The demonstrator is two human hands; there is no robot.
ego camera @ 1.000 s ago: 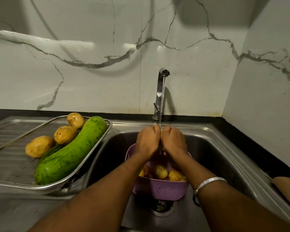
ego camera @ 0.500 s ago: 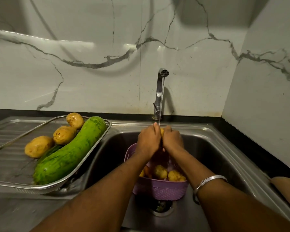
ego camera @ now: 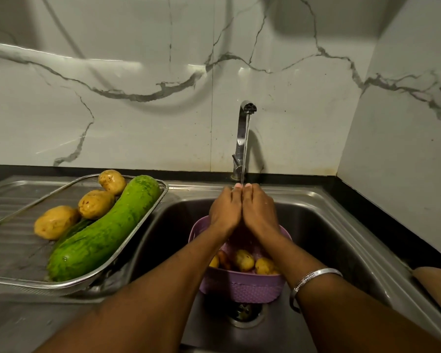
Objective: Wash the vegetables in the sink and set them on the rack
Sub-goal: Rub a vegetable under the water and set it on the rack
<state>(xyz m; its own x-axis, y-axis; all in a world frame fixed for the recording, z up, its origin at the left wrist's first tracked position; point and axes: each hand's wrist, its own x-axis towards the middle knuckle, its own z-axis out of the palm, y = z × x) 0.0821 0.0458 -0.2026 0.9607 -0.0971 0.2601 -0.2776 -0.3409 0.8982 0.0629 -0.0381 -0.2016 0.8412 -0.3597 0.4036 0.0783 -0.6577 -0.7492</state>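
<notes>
Potatoes (ego camera: 243, 260) lie in the lilac perforated basket (ego camera: 239, 289) that stands in the steel sink (ego camera: 316, 225), over the drain (ego camera: 243, 313). Above the basket the left hand (ego camera: 225, 212) and right hand (ego camera: 259, 212) are pressed side by side under the thin stream from the chrome tap (ego camera: 242, 138), fingers curled inward; whether anything is held between them cannot be told, since the backs of the hands hide it. A silver bangle (ego camera: 313, 276) sits on the right wrist. To the left of the sink, a wire-mesh rack (ego camera: 143, 225) rests on the ribbed steel draining board (ego camera: 8, 240), its near right corner overhanging the sink's left edge. In the rack a large green gourd (ego camera: 105, 233) lies diagonally, with three wet potatoes along its left side: one (ego camera: 112, 181) at the far end, one (ego camera: 95, 204) in the middle touching the gourd, one (ego camera: 55, 221) nearest the rack's left rim. A white marble-patterned wall (ego camera: 138, 110) stands behind.
</notes>
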